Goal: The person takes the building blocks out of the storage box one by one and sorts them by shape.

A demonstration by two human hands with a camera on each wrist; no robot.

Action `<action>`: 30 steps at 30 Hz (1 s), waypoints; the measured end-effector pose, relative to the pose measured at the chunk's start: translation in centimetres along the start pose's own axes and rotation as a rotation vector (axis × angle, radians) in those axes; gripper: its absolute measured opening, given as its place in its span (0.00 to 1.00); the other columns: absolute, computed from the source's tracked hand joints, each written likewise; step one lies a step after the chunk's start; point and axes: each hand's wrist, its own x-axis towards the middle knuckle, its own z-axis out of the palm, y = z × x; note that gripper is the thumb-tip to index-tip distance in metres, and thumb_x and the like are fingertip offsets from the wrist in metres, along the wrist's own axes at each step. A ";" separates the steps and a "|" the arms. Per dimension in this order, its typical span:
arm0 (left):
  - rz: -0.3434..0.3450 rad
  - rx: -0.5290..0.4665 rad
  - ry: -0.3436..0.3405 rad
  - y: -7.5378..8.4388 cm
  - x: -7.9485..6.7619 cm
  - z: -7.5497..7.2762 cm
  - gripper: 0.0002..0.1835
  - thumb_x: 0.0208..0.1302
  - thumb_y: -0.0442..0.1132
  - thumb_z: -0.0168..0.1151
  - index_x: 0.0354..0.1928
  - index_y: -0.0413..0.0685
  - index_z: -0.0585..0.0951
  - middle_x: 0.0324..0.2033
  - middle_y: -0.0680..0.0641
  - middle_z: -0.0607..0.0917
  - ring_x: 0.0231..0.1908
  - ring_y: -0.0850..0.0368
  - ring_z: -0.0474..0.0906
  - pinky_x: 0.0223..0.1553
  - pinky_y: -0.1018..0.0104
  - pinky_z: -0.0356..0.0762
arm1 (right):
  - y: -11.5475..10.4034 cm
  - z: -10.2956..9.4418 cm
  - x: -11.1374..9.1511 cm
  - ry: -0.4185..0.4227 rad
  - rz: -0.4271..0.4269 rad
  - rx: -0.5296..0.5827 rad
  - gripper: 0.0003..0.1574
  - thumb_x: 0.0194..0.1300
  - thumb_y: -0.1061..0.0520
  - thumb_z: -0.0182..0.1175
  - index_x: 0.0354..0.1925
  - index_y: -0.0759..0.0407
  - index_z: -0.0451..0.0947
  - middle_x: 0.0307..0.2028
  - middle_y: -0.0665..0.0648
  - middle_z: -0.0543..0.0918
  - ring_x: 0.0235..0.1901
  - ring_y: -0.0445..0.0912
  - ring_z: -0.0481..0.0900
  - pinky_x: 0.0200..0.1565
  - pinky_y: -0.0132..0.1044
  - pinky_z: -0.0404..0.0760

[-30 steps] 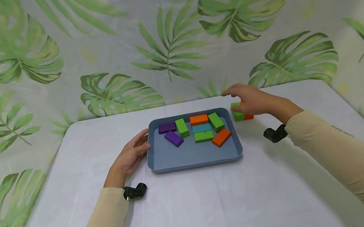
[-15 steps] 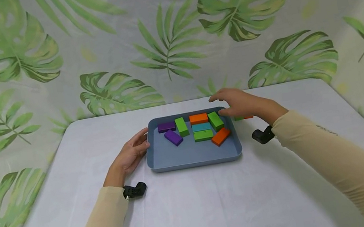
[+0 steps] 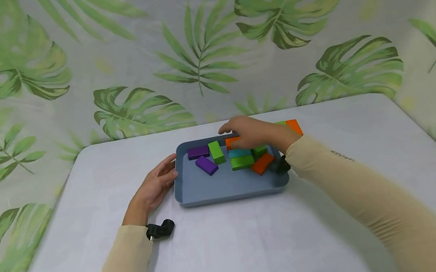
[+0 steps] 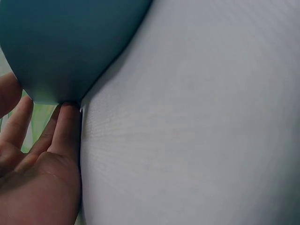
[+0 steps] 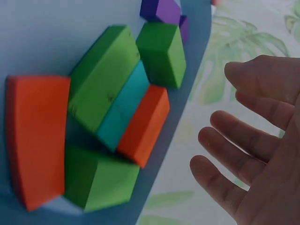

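Observation:
A blue-grey tray (image 3: 231,191) holds several rectangular blocks. At its left side my left hand (image 3: 153,187) touches the wall with extended fingertips; the left wrist view shows those fingers (image 4: 65,126) against the tray (image 4: 70,51). My right hand (image 3: 253,131) hovers over the tray's far right part, partly hiding an orange block (image 3: 233,142). In the right wrist view its fingers (image 5: 234,145) are spread and hold nothing. Near it lie a teal block (image 5: 124,108), a green block (image 5: 105,75) and another orange block (image 5: 40,136). Two purple blocks (image 3: 206,165) lie at the tray's left.
Outside the tray, beyond its right side, stand an orange block (image 3: 294,126) and a green one, partly hidden by the right forearm. A white cloth covers the table (image 3: 228,249). Behind it hangs a leaf-patterned curtain (image 3: 201,37).
My right hand has moved left, from the blocks outside the tray to above the blocks inside it. My left hand stays at the tray's left side.

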 end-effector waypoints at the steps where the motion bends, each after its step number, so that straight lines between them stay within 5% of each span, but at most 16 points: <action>1: 0.002 0.000 -0.008 0.0 0.0 0.1 0.36 0.74 0.29 0.48 0.79 0.52 0.51 0.79 0.41 0.49 0.79 0.46 0.46 0.79 0.50 0.44 | -0.3 0.2 0.2 -0.004 0.001 -0.003 0.31 0.70 0.59 0.57 0.69 0.63 0.69 0.66 0.65 0.74 0.65 0.59 0.72 0.67 0.53 0.72; 13: 0.024 0.014 -0.019 0.0 0.0 0.2 0.37 0.73 0.31 0.50 0.79 0.51 0.50 0.79 0.37 0.47 0.78 0.43 0.45 0.79 0.48 0.45 | -1.3 2.1 2.9 -0.035 0.019 -0.029 0.40 0.62 0.69 0.54 0.72 0.59 0.64 0.70 0.63 0.69 0.69 0.57 0.67 0.66 0.50 0.72; 24: 0.008 -0.004 0.000 0.3 -0.2 0.0 0.36 0.74 0.29 0.48 0.79 0.50 0.50 0.79 0.39 0.49 0.78 0.45 0.46 0.79 0.50 0.43 | -1.3 3.6 4.3 -0.060 0.081 -0.040 0.41 0.64 0.61 0.61 0.73 0.56 0.63 0.72 0.61 0.66 0.71 0.56 0.65 0.70 0.51 0.69; 30: 0.008 -0.014 -0.007 0.0 -0.1 0.1 0.36 0.74 0.29 0.47 0.79 0.49 0.49 0.79 0.39 0.49 0.78 0.45 0.46 0.79 0.49 0.43 | -1.8 4.1 4.7 -0.059 0.145 -0.096 0.38 0.64 0.56 0.62 0.71 0.54 0.67 0.69 0.61 0.66 0.63 0.55 0.71 0.65 0.54 0.73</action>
